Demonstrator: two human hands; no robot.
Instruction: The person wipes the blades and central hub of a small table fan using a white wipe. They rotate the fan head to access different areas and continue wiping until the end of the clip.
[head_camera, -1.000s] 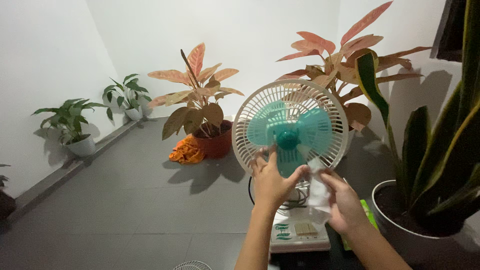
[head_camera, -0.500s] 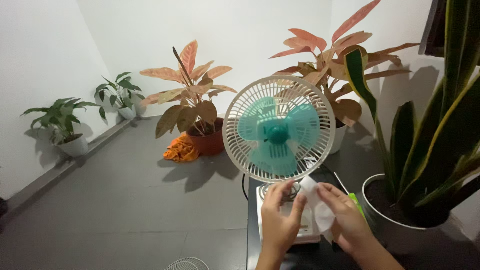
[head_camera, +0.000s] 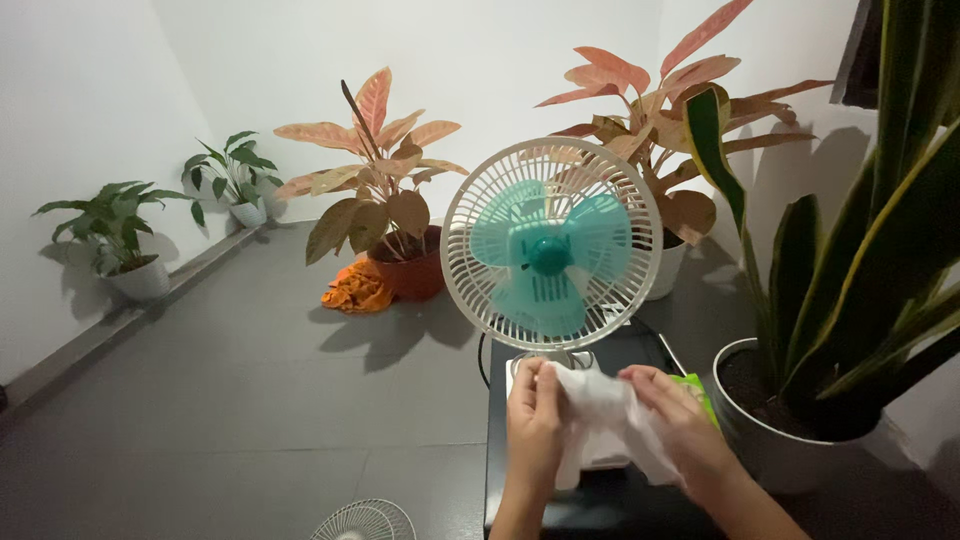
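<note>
A small table fan (head_camera: 551, 247) with teal blades and a white rear grille stands on a black box (head_camera: 634, 345), its front open. My left hand (head_camera: 536, 420) and my right hand (head_camera: 673, 420) hold a white wipe (head_camera: 602, 410) stretched between them, just below the fan and over its white base. Each hand pinches one side of the wipe. A green packet (head_camera: 698, 387) peeks out beside my right hand.
A detached white grille (head_camera: 364, 521) lies on the grey floor at the bottom edge. A big snake plant in a white pot (head_camera: 768, 430) stands close on the right. Red-leafed plants (head_camera: 385, 190) and an orange cloth (head_camera: 354, 287) sit behind; green potted plants (head_camera: 125, 235) line the left wall.
My hands dropped from the fan blades to below the fan. The wipe, held by the right hand before, is now spread between both hands.
</note>
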